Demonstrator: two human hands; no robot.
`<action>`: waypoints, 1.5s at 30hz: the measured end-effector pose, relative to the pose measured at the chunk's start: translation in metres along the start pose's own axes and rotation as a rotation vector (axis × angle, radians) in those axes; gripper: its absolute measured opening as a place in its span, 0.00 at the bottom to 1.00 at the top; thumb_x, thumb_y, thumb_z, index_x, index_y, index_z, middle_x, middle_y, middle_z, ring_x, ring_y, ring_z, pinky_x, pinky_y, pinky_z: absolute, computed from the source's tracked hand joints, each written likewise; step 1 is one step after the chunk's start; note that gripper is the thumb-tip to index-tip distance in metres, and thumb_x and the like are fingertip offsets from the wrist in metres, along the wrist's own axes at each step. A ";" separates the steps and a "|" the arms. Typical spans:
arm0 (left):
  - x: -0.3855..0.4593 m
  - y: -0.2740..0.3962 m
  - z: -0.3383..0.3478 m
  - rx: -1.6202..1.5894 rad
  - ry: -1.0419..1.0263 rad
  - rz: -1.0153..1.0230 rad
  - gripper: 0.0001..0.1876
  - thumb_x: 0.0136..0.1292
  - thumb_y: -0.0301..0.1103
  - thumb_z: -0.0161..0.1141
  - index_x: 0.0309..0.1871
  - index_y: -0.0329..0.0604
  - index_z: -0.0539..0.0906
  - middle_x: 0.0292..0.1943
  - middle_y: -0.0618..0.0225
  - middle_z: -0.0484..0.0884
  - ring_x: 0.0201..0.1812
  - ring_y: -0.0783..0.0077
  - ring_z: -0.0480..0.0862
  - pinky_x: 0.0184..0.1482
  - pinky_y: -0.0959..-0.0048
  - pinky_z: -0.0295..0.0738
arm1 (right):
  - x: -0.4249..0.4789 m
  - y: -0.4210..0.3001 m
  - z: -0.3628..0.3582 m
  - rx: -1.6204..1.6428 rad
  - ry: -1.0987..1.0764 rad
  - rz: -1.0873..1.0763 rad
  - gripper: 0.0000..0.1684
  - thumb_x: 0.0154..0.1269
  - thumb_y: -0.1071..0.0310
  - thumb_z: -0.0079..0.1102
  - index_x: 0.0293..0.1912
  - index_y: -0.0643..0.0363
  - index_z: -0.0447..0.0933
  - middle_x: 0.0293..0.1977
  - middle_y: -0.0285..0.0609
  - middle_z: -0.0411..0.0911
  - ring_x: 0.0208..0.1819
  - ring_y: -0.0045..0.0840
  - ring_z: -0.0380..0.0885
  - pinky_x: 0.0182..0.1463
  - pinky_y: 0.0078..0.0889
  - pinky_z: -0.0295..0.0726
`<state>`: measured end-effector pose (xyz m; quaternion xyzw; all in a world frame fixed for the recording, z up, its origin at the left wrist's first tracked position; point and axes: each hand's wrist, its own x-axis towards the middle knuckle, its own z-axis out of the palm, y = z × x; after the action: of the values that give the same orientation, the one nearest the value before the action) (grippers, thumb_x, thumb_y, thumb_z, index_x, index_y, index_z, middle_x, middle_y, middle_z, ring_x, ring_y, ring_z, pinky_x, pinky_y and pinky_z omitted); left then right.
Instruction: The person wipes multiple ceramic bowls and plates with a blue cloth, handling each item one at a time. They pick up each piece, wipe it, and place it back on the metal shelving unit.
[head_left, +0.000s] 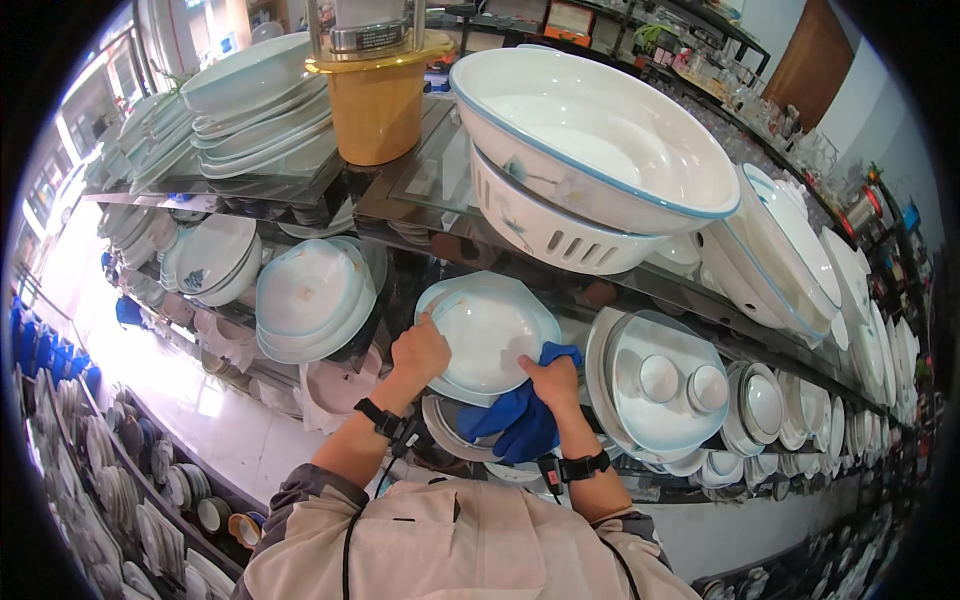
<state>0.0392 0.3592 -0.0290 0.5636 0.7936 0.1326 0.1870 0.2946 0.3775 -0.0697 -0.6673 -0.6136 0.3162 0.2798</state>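
Observation:
In front of my chest is a white ceramic plate (491, 330) with a pale blue rim, on top of at least one other plate. My left hand (421, 349) grips its left edge, thumb side on the rim. At the lower right edge, my right hand (553, 381) holds a blue cloth (517, 420) and has its thumb on the plate's rim. The cloth is bunched against the plate and hangs below it. Fingers of both hands under the rim are hidden.
A large white basin (600, 142) rests over a slotted ceramic strainer (555, 217) on the glass shelf above. Stacked bowls and plates (311, 300) sit at left. To the right, a plate (664, 337) carries two small cups (706, 388). A yellow container (377, 112) stands farther back.

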 end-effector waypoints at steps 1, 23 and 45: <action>0.000 0.000 0.001 0.005 0.005 -0.002 0.27 0.62 0.35 0.54 0.64 0.31 0.70 0.41 0.42 0.87 0.43 0.42 0.88 0.49 0.50 0.82 | -0.001 -0.003 0.000 -0.005 0.001 0.005 0.32 0.53 0.47 0.74 0.43 0.68 0.83 0.41 0.60 0.85 0.45 0.51 0.84 0.49 0.45 0.82; 0.015 -0.005 -0.007 0.086 0.017 0.082 0.21 0.64 0.41 0.59 0.52 0.32 0.79 0.40 0.48 0.88 0.41 0.48 0.90 0.43 0.54 0.85 | 0.002 -0.027 -0.005 -0.302 -0.044 0.113 0.39 0.57 0.36 0.70 0.43 0.69 0.83 0.44 0.64 0.83 0.49 0.56 0.82 0.55 0.51 0.79; 0.018 -0.276 -0.156 -0.200 0.541 0.050 0.19 0.59 0.36 0.68 0.49 0.41 0.74 0.26 0.63 0.79 0.30 0.55 0.83 0.34 0.57 0.76 | -0.098 -0.187 0.054 0.480 0.041 -0.165 0.15 0.74 0.63 0.60 0.52 0.62 0.81 0.46 0.40 0.83 0.47 0.25 0.78 0.54 0.30 0.76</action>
<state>-0.2685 0.2857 -0.0085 0.5060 0.7835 0.3601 0.0198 0.1290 0.2965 0.0457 -0.5359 -0.5675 0.4152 0.4673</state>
